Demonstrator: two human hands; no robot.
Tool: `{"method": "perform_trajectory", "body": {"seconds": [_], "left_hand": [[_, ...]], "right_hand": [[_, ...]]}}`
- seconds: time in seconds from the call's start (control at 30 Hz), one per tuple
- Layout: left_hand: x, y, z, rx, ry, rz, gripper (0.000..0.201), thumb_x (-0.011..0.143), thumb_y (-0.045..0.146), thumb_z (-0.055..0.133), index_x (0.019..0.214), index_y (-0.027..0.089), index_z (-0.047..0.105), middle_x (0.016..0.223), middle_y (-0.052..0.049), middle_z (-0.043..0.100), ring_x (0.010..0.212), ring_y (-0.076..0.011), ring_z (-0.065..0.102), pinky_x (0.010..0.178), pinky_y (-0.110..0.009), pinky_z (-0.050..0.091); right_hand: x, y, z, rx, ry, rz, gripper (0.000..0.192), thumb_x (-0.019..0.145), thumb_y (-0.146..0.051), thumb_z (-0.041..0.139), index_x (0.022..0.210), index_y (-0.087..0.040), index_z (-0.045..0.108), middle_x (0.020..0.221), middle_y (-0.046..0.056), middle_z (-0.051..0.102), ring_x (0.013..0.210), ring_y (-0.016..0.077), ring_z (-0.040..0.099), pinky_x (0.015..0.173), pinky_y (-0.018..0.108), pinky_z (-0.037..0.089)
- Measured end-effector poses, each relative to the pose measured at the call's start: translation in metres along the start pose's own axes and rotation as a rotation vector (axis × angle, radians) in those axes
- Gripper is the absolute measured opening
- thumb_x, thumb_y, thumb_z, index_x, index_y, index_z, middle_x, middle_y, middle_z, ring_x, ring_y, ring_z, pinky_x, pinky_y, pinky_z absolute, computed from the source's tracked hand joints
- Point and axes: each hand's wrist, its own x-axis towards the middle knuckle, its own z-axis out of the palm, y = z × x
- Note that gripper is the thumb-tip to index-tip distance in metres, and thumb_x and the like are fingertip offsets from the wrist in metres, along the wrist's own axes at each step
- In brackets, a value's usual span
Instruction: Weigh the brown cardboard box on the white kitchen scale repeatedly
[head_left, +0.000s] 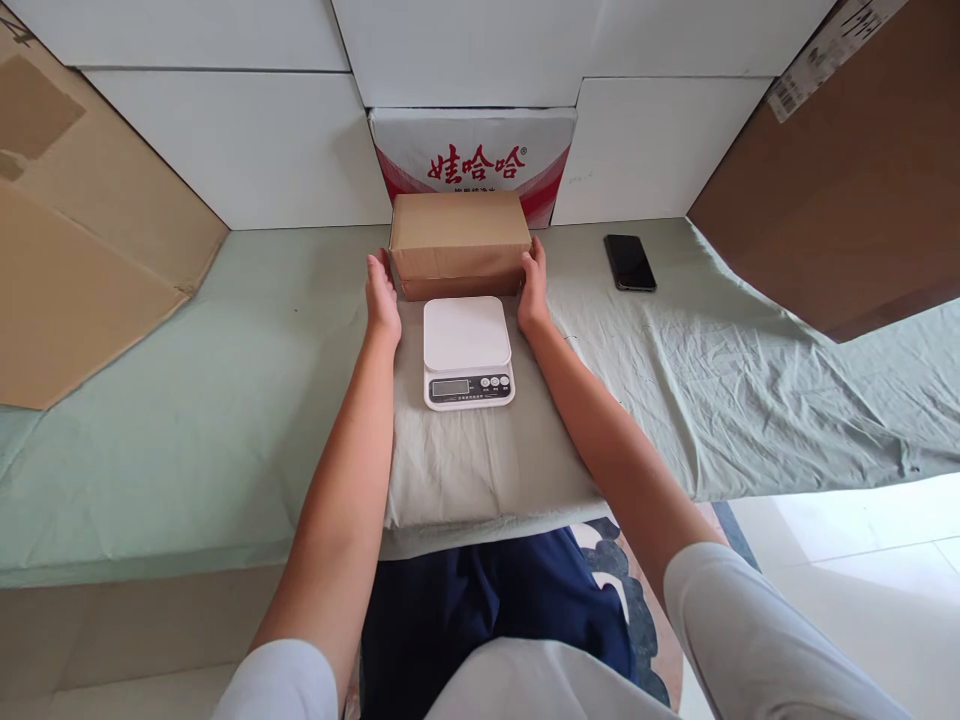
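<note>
- Head view, looking down over a cloth-covered table (pixel 187 420); both forearms reach forward to the middle of the frame.
- Left hand (pixel 382 297) lies flat against the left end of the box (pixel 459 240), fingers straight and pointing away; palm pressed to the side, not curled under.
- Right hand (pixel 534 290) mirrors it on the right end. Two-sided squeeze, so the box is clamped between the palms; such a grip suits a wide thing with no handle.
- Box is plain brown, closed, centre of frame just above the scale (pixel 468 350). Cannot tell whether its bottom rests on the cloth or is just lifted.
- Scale is white, platform bare, display and buttons face the person; it sits on a folded pad of cloth at the near edge, straight between the arms, close in front of the box.
- Phone (pixel 630 262), dark, face up, right of centre, well apart from the hands and out of the arms' way.
- Printed carton (pixel 472 160) with red lettering stands right behind the box, against white panels.
- Cardboard sheets lean at upper left (pixel 82 230) and upper right (pixel 847 190).
</note>
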Motion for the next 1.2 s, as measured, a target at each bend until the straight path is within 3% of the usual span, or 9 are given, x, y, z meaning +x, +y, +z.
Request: {"method": "perform_trajectory", "body": {"seconds": [0.07,0.2,0.5,0.63,0.9,1.2], "left_hand": [[0.001,0.003,-0.010,0.026,0.011,-0.002,0.095,0.081,0.096,0.035,0.147,0.031,0.059,0.178,-0.006,0.030,0.168,-0.0243,0.017,0.138,-0.044,0.013],[0.000,0.008,-0.021,0.052,0.026,0.011,0.093,0.086,0.092,0.030,0.152,0.032,0.055,0.179,-0.005,0.026,0.168,-0.0235,0.013,0.138,-0.043,0.009],[-0.014,0.025,-0.006,0.147,0.060,-0.093,0.087,0.100,0.074,0.008,0.166,0.024,0.034,0.180,-0.006,0.024,0.166,-0.0161,0.021,0.136,-0.033,0.017],[-0.015,0.026,-0.005,0.133,0.066,-0.110,0.084,0.102,0.069,0.006,0.166,0.024,0.034,0.179,-0.006,0.025,0.166,-0.0163,0.022,0.136,-0.035,0.017],[-0.010,0.014,-0.011,0.153,-0.003,-0.103,0.096,0.091,0.088,0.014,0.164,0.031,0.040,0.178,-0.004,0.029,0.166,-0.0210,0.023,0.136,-0.038,0.019],[-0.013,0.017,-0.007,0.154,-0.014,-0.127,0.092,0.095,0.082,0.010,0.165,0.030,0.037,0.179,-0.003,0.027,0.167,-0.0199,0.023,0.137,-0.040,0.017]], "right_hand": [[0.003,0.003,-0.003,0.040,0.042,0.041,0.087,0.074,-0.079,0.059,0.146,-0.032,0.043,0.171,0.001,0.036,0.166,0.0237,0.027,0.140,0.051,0.020],[0.006,0.008,-0.006,0.055,0.057,0.068,0.090,0.074,-0.079,0.059,0.148,-0.031,0.042,0.172,0.002,0.037,0.166,0.0229,0.029,0.140,0.050,0.020],[0.006,0.013,-0.010,0.010,0.019,0.058,0.083,0.086,-0.075,0.050,0.156,-0.032,0.039,0.170,0.001,0.041,0.165,0.0231,0.033,0.138,0.049,0.025],[0.007,0.013,-0.010,-0.003,0.022,0.071,0.077,0.088,-0.071,0.049,0.155,-0.034,0.039,0.168,0.000,0.044,0.164,0.0220,0.035,0.138,0.049,0.026],[0.007,0.015,-0.010,0.006,0.006,0.071,0.078,0.089,-0.074,0.047,0.156,-0.034,0.040,0.168,-0.001,0.044,0.166,0.0215,0.032,0.139,0.052,0.025],[0.007,0.016,-0.009,0.019,0.022,0.060,0.080,0.086,-0.074,0.051,0.154,-0.032,0.042,0.167,0.000,0.045,0.164,0.0230,0.035,0.138,0.052,0.026]]}}
